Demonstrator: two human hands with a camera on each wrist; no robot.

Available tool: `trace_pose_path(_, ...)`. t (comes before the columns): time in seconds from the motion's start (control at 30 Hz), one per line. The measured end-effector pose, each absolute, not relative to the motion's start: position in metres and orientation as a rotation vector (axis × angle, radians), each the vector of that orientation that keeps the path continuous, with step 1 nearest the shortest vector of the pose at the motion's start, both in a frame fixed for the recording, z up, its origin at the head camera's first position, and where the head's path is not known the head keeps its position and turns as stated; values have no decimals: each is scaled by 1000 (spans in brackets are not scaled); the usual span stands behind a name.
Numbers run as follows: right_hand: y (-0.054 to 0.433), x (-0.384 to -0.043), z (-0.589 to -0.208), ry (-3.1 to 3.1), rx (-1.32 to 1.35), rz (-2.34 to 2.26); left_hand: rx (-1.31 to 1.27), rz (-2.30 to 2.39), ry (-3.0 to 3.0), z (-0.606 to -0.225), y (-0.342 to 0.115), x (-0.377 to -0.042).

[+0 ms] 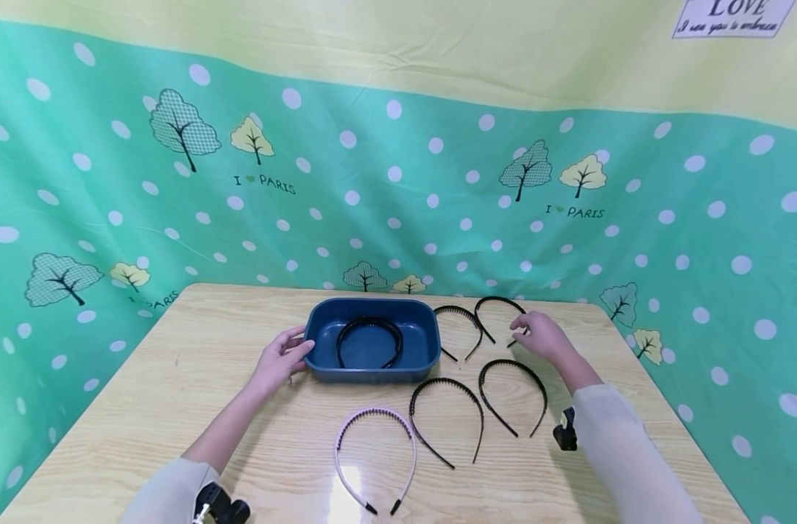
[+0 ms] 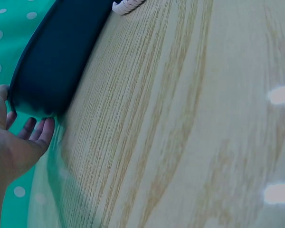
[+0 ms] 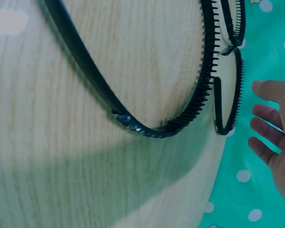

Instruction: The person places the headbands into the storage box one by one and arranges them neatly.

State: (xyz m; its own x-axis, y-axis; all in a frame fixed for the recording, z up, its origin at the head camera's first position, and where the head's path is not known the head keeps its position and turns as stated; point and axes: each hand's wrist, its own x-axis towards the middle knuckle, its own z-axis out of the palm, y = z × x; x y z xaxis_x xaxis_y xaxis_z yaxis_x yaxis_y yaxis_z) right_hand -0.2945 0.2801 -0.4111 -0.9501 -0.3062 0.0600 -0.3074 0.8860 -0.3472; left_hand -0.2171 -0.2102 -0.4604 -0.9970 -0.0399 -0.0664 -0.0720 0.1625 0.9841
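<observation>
A deep blue plastic tub (image 1: 372,376) stands near the back of the table, with black headband material (image 1: 370,320) lying inside it. My left hand (image 1: 280,360) holds the tub's left end, its thumb over the rim and its fingers against the outer wall. At the back right, my right hand (image 1: 540,335) hovers by the right leg of a black toothed headband (image 1: 499,298), fingers loosely bent. In the right wrist view that hand (image 3: 280,128) appears with nothing in its fingers, apart from the headband (image 3: 238,85).
More black headbands lie right of the tub: one beside it (image 1: 457,309), one at mid right (image 1: 512,362), one in front (image 1: 445,381). A lavender headband (image 1: 375,411) is nearest the front. A polka-dot cloth (image 1: 398,218) hangs behind the wooden table (image 1: 228,327).
</observation>
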Motion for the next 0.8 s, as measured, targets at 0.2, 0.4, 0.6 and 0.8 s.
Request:
trace_pose_path(0.2,283,-293,-419,-3091,455,595,-45,2034,2418,-461,-211,-215)
trace_pose_path(0.4,283,-293,-426,-3129,357,655,-122,2001,2391,-460,-211,-217)
trace_pose_path(0.6,282,-293,-432,-3135,337,682,-156,1979,2386,-459,-210,-217)
trace_pose_path(0.8,285,-293,-438,-3120,348,680,-137,1987,2379,-458,-210,-216)
